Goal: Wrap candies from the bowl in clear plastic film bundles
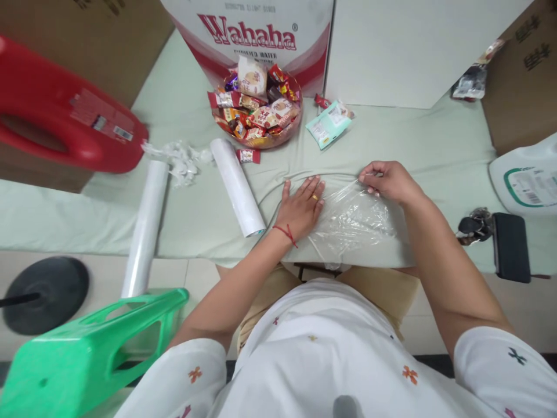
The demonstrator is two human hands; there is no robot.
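Observation:
A clear, crinkled plastic bag or film [359,220] lies on the pale green cloth at the table's front edge. My left hand [300,206] rests flat with fingers spread at its left side, with a ring and a red wrist string showing. Pinched between the fingertips of my right hand [385,181] is the upper right edge of the plastic, pulled slightly taut. Just left of my left hand lies a white roll [238,187], and a second white roll [147,226] sticks out over the table edge farther left.
A bowl of wrapped snacks [263,141] stands against the Wahaha box [256,29]. Near it lies a mint-green packet [329,123]. At right are a white jug [528,177], keys [476,225] and a black phone-like case [511,247]. At left are a red jug [82,116] and a green stool [61,360].

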